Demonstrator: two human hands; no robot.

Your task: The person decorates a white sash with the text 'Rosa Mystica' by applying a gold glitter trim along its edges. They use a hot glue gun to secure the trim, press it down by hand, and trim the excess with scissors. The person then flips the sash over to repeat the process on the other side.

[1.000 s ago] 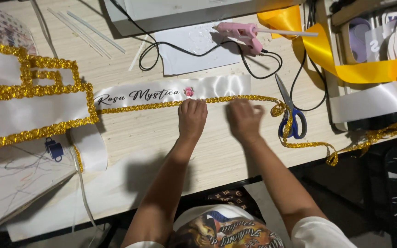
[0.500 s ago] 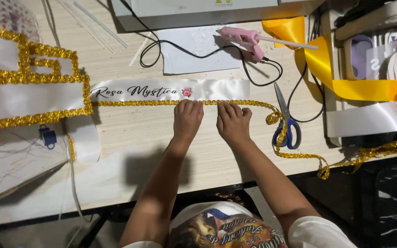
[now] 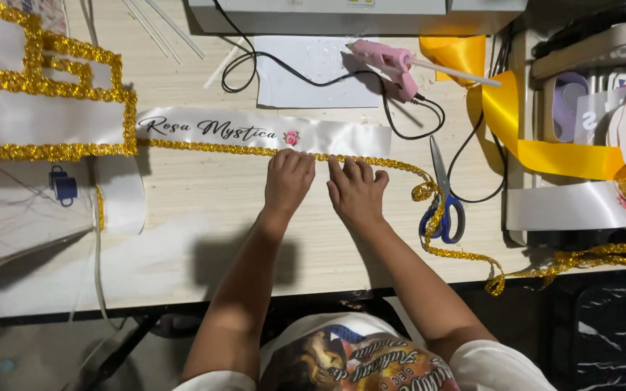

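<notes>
I see both hands flat and open on the gold glitter trim (image 3: 371, 161), left hand (image 3: 288, 181) and right hand (image 3: 356, 190) side by side, fingertips pressing it along the lower edge of the white satin sash (image 3: 255, 132), seemingly to seat it. Right of the trim lies one pair of blue-handled scissors (image 3: 445, 203); above it, one pink glue gun (image 3: 389, 61).

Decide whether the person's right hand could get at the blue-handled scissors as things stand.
Probably yes. The right hand presses the gold trim beside the scissors; only bare table and trim lie between.
</notes>
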